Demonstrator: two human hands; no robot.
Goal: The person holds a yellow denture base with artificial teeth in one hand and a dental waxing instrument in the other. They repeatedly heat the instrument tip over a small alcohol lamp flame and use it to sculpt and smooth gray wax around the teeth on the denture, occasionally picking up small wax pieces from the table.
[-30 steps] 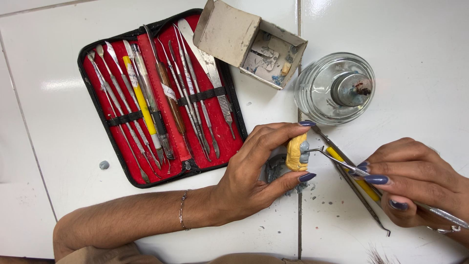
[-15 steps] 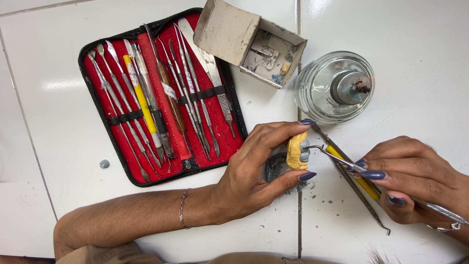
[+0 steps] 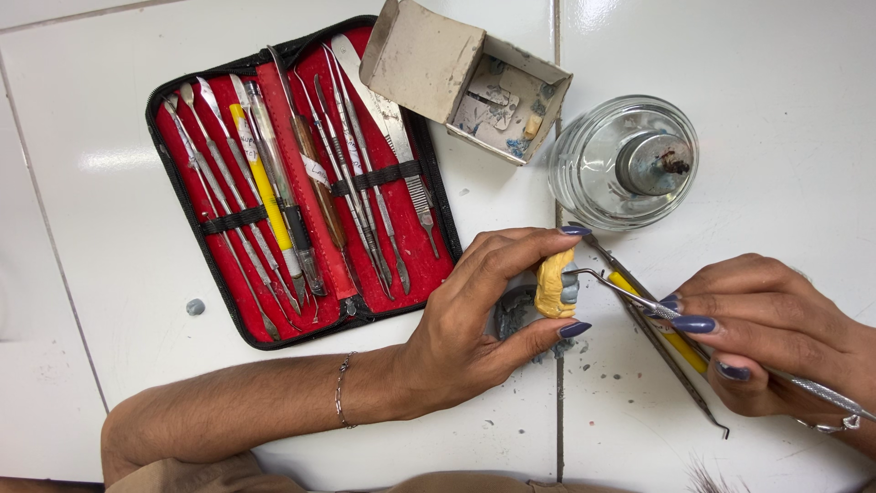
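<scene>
The small yellow wax piece (image 3: pixel 551 285) sits upright just above the white table (image 3: pixel 109 164), pinched in the left hand (image 3: pixel 474 319): the thumb presses its lower end and the index finger curves over its top, so the hand is closed around it with the other fingers curled underneath. A grey lump (image 3: pixel 513 312) lies partly hidden beneath those fingers. The bent tip of a thin metal carving tool (image 3: pixel 630 294) touches the right side of the wax piece. The right hand (image 3: pixel 766 333) holds that tool like a pen, fingers drawn tight around the shaft, whose end runs out past the wrist to the lower right. Under the right hand lie a yellow-handled instrument (image 3: pixel 673 340) and a dark slim probe (image 3: pixel 680 388), flat on the table. Just above the hands stands a glass spirit lamp (image 3: pixel 625 164) with a metal wick cap. To its left an open grey cardboard box (image 3: pixel 438 64) holds small bits. Farther left, an open red-lined instrument case (image 3: pixel 228 265) carries a row of metal tools under elastic bands.
</scene>
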